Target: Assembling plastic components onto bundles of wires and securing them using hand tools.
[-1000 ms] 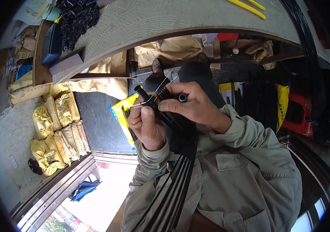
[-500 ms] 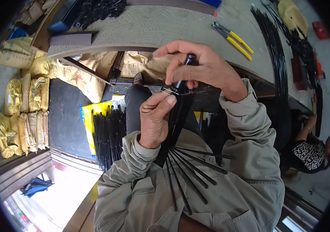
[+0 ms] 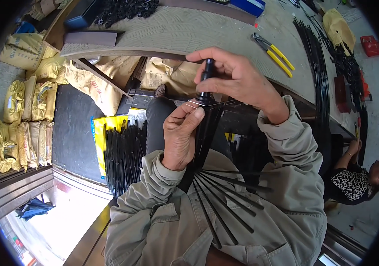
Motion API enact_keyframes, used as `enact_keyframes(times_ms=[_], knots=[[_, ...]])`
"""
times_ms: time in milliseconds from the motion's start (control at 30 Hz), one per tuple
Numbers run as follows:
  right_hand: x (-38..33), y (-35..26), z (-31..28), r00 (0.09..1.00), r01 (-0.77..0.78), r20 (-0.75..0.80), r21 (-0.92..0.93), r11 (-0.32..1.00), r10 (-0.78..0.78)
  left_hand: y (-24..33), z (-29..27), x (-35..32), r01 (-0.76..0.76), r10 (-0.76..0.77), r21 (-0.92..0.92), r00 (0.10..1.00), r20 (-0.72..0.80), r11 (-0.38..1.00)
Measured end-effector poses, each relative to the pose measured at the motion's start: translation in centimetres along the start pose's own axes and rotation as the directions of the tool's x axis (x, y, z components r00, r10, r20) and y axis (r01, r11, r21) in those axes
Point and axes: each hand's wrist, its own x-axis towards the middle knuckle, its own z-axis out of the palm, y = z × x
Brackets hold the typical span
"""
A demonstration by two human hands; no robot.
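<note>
My left hand and right hand sit close together, the right one higher in the head view.
From my remote seat I see the left thumb pressed toward its index finger in a pinch, the other fingers folded. The right hand reaches leftward, its index finger stretched out above, thumb extended below, remaining fingers curled between. Both elbows bend; the left forearm slants upward, and the right wrist shows bare past its cuff.

Yellow sacks in rows at far left, blue umbrella at lower left, bright blue box on the bench, red box at upper right, co-worker at right
</note>
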Motion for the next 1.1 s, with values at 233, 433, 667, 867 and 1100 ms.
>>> enact_keyframes(times_ms=[233,433,667,867,1100], knots=[[-0.3,1.3,-0.7,0.996,0.066,0.048,0.215,0.974,-0.078,0.0,-0.3,0.2,0.013,-0.013,0.028,1.0,0.003,1.0],[-0.6,0.2,-0.8,0.998,-0.022,0.055,0.088,0.996,0.017,0.2,0.7,0.1,0.014,-0.013,0.021,0.999,-0.031,1.0],[-0.5,-1.1,0.0,0.989,-0.131,0.039,-0.192,0.973,0.141,0.5,0.8,0.0,-0.012,0.012,-0.001,1.0,-0.021,1.0],[-0.3,0.1,0.0,0.999,0.026,0.035,0.057,0.998,-0.028,0.3,0.2,-0.3,-0.054,0.054,0.012,0.998,-0.012,0.998],[-1.9,1.6,2.8,0.931,0.196,-0.271,-0.202,0.96,-0.247,0.5,-0.6,-0.3,-0.107,0.109,0.067,0.994,-0.027,0.992]])
